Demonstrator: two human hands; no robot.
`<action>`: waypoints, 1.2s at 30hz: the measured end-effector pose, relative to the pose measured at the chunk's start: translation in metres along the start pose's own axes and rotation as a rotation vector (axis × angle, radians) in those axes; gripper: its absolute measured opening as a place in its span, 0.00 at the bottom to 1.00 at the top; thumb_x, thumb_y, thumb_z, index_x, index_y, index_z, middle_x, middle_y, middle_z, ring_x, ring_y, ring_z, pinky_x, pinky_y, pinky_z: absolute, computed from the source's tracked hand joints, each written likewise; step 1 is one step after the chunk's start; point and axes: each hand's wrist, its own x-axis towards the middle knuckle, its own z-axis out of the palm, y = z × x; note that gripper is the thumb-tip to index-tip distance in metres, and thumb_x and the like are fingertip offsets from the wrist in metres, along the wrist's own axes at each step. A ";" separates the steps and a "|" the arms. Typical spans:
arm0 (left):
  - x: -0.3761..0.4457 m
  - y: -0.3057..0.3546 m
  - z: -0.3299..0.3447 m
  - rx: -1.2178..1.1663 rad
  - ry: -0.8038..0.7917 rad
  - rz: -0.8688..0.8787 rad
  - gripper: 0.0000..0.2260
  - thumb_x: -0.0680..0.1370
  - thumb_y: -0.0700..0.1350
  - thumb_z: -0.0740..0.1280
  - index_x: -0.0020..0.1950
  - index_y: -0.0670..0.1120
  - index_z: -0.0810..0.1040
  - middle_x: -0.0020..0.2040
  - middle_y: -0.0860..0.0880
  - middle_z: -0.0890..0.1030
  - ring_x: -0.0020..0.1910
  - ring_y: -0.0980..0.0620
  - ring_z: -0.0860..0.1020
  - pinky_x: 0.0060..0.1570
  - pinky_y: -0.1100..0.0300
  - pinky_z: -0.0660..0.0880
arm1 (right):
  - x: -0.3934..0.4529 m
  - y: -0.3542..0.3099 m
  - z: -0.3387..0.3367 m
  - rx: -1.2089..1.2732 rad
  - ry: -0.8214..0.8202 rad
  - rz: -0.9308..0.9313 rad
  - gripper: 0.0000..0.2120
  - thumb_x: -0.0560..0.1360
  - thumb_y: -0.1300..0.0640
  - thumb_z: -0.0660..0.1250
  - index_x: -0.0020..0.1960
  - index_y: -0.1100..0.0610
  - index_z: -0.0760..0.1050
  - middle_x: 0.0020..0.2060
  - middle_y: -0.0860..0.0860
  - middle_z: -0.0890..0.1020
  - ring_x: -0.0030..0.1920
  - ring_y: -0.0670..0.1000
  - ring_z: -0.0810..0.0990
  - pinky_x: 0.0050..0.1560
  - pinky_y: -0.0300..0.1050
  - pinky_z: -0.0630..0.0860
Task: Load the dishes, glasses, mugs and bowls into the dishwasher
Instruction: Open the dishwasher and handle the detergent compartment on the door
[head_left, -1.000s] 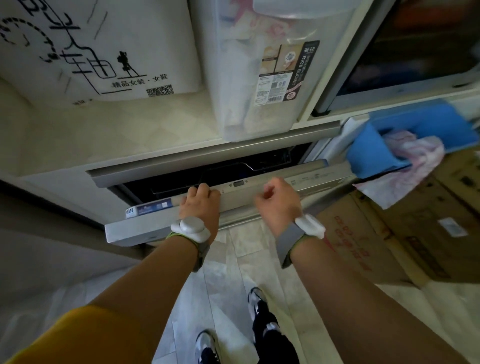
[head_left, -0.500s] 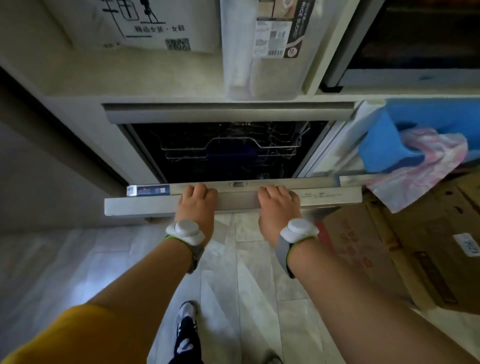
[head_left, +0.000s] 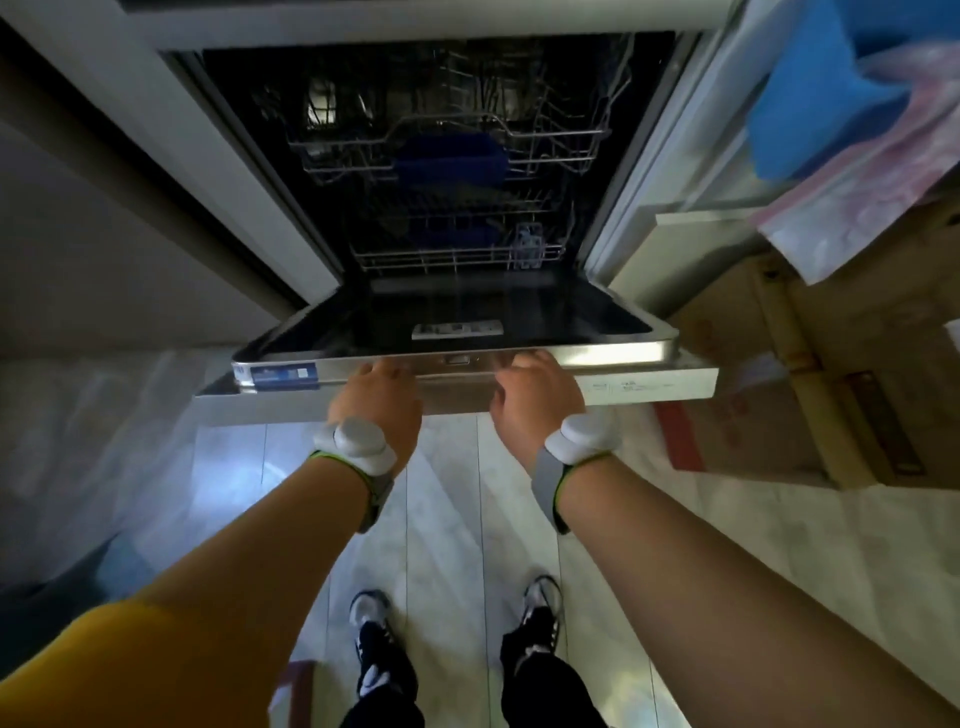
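The dishwasher door hangs far open, near level, with its dark inner face up. My left hand and my right hand both grip its front top edge, fingers curled over the rim. Inside the dark tub sit the upper wire rack and the lower wire rack. A blue object lies in the upper rack. No dishes, glasses, mugs or bowls are visible outside the machine.
Cardboard boxes stand on the floor to the right of the door. Above them lie a blue cloth and a pink-white plastic bag. My feet stand on pale tiles just behind the door.
The door has swung down from slightly ajar to nearly level, with both hands on its edge. The racks inside have come into view. I have stepped back.
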 end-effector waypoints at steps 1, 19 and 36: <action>-0.006 0.001 0.006 -0.013 -0.024 -0.008 0.13 0.79 0.44 0.61 0.63 0.47 0.74 0.60 0.46 0.76 0.57 0.45 0.77 0.49 0.52 0.78 | -0.008 0.002 0.006 -0.003 -0.032 0.019 0.11 0.75 0.58 0.62 0.52 0.59 0.80 0.51 0.53 0.78 0.58 0.55 0.73 0.52 0.47 0.72; -0.069 -0.004 0.223 -0.030 -0.603 0.070 0.13 0.75 0.48 0.62 0.58 0.48 0.72 0.45 0.50 0.73 0.43 0.46 0.76 0.46 0.55 0.75 | -0.110 0.039 0.219 -0.154 -0.643 0.204 0.19 0.76 0.52 0.60 0.66 0.56 0.70 0.64 0.51 0.71 0.64 0.52 0.72 0.62 0.42 0.68; -0.028 -0.023 0.455 0.150 -0.906 0.242 0.25 0.81 0.55 0.56 0.76 0.49 0.59 0.78 0.46 0.52 0.77 0.46 0.56 0.69 0.43 0.64 | -0.113 0.104 0.434 -0.104 -0.933 0.289 0.25 0.77 0.50 0.62 0.70 0.61 0.67 0.72 0.56 0.62 0.71 0.57 0.65 0.69 0.47 0.63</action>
